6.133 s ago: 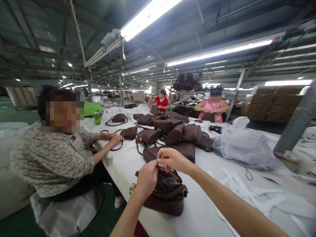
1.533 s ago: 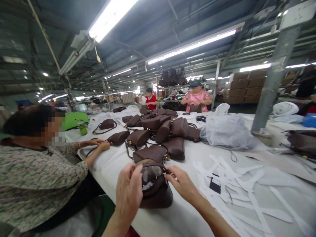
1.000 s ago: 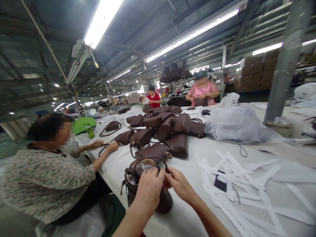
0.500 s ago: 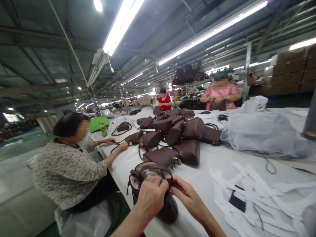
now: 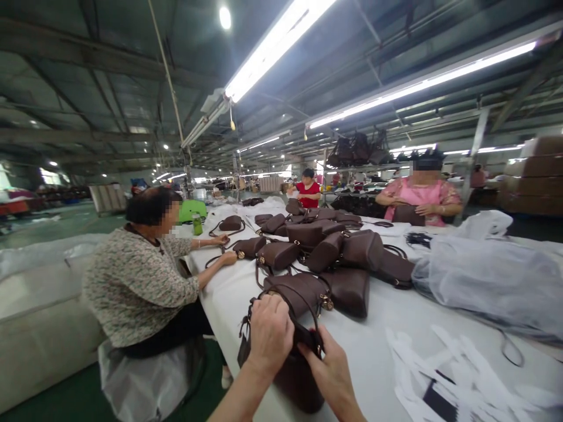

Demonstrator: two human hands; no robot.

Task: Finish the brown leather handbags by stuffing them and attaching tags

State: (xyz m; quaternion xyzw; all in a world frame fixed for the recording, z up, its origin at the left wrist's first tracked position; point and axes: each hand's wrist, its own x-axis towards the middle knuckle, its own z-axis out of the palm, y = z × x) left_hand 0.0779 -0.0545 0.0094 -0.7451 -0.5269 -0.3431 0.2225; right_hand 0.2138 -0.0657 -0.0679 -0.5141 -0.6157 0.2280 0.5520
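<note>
A dark brown handbag stands at the near edge of the table, its thin handle arching up above the opening. My left hand is closed over the bag's top rim on the left, with the fingertips hidden behind it. On the other side, my right hand pinches the rim close to where the handle joins, thumb on the near face. Just beyond my hands lies another brown handbag with a round gold charm. The inside of the held bag is mostly covered by my hands.
Several brown bags are heaped mid-table. White paper strips lie at the right, below a clear plastic bag. A co-worker sits at the left handling a bag strap; another in pink stands across the table.
The view has swung left. My left hand has shifted over the bag's opening, and the light lining that showed before is now covered. My right hand has closed in on the rim.
</note>
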